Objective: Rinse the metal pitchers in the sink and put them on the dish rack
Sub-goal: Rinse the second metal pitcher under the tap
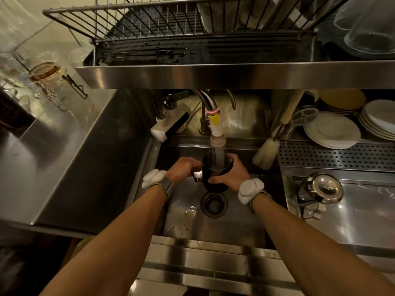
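Note:
A dark metal pitcher is held upright over the sink, right under the running tap. Water streams into its open top. My left hand grips the handle on the pitcher's left side. My right hand wraps around the pitcher's right wall. The wire dish rack sits on a steel shelf above the sink, its left half bare of dishes.
A drain lies just below the pitcher. A bottle brush leans at the sink's right rim. Stacked plates stand at the right, a shiny metal lid on the right counter, glasses at the left.

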### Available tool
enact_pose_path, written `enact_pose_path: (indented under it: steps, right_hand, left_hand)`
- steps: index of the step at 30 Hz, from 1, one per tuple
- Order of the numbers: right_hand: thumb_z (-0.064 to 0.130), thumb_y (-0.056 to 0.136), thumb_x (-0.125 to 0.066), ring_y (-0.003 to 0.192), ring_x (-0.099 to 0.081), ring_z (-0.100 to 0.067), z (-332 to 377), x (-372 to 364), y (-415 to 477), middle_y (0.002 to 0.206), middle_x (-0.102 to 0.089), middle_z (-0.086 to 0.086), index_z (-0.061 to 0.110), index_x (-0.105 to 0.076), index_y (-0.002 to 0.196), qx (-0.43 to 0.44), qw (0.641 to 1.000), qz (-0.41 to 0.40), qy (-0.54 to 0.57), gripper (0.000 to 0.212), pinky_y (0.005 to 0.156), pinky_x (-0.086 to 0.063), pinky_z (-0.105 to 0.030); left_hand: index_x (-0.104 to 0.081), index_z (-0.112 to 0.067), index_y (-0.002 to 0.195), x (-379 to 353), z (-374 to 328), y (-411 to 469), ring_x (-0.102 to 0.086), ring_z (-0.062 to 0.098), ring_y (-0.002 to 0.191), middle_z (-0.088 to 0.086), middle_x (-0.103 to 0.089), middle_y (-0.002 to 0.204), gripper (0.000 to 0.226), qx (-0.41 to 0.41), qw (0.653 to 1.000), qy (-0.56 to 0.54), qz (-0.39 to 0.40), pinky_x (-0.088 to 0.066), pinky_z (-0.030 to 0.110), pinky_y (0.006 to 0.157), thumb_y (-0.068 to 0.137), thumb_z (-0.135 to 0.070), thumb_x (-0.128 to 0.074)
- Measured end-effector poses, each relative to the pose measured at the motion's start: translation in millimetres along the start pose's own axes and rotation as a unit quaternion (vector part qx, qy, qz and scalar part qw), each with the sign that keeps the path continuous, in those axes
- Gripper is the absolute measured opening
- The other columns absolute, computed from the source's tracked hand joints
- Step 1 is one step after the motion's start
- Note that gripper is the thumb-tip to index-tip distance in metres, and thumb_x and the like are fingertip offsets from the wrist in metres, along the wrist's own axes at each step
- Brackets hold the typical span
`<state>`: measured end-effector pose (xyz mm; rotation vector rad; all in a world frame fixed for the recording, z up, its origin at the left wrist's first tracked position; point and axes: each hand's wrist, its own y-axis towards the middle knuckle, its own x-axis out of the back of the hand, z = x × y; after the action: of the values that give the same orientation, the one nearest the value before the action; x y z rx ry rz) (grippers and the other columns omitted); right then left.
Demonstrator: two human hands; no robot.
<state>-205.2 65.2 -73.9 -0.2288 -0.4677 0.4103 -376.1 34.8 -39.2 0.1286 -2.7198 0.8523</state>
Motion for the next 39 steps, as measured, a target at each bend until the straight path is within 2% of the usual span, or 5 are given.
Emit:
enact_pose_path:
  steps: [4,19,31,35,39]
  right_hand:
    - [0.027,0.047,-0.092,0.113,-0.053,-0.014,-12,-1,9,0.12,-0.056,0.006,0.015,-0.045,0.129,-0.03,0.998,-0.055,0.021,0.096,0.097,-0.044,-0.029]
    - [0.023,0.052,-0.092,0.116,-0.054,-0.019,-4,-4,9,0.124,-0.058,0.001,0.018,-0.041,0.13,-0.001,0.999,-0.031,-0.016,0.094,0.096,-0.042,-0.026]
    - [0.02,0.054,-0.091,0.12,-0.053,-0.023,-7,-3,7,0.13,-0.056,-0.005,0.015,-0.04,0.133,-0.023,0.996,-0.08,0.013,0.094,0.094,-0.041,-0.024]
    - [0.024,0.054,-0.091,0.112,-0.053,-0.016,-6,-4,5,0.124,-0.058,0.0,0.016,-0.042,0.13,-0.009,1.0,-0.002,-0.019,0.091,0.096,-0.044,-0.026]
    - [0.02,0.054,-0.091,0.119,-0.053,-0.022,-9,1,6,0.129,-0.056,-0.004,0.015,-0.041,0.133,-0.022,0.998,-0.064,0.001,0.094,0.092,-0.041,-0.022]
  left_hand:
    - [-0.065,-0.001,0.114,6,4,8,-0.057,0.031,0.116,0.018,-0.063,0.121,0.039,-0.016,0.989,0.132,-0.063,-0.04,0.036,0.099,0.1,-0.029,-0.043]
    - [-0.05,-0.011,0.131,23,21,19,-0.054,0.03,0.123,0.013,-0.061,0.129,0.04,0.007,0.966,0.236,-0.103,-0.04,0.033,0.103,0.098,-0.031,-0.042]
    - [-0.064,-0.017,0.12,31,25,18,-0.054,0.031,0.123,0.012,-0.06,0.131,0.031,0.011,0.953,0.287,-0.097,-0.042,0.032,0.099,0.095,-0.023,-0.046]
    - [-0.066,-0.018,0.118,31,24,17,-0.056,0.031,0.121,0.012,-0.062,0.129,0.03,0.012,0.955,0.284,-0.088,-0.043,0.032,0.099,0.094,-0.022,-0.048]
    - [-0.066,-0.019,0.116,24,24,13,-0.055,0.03,0.122,0.01,-0.064,0.126,0.029,-0.008,0.956,0.28,-0.089,-0.042,0.032,0.1,0.093,-0.021,-0.05]
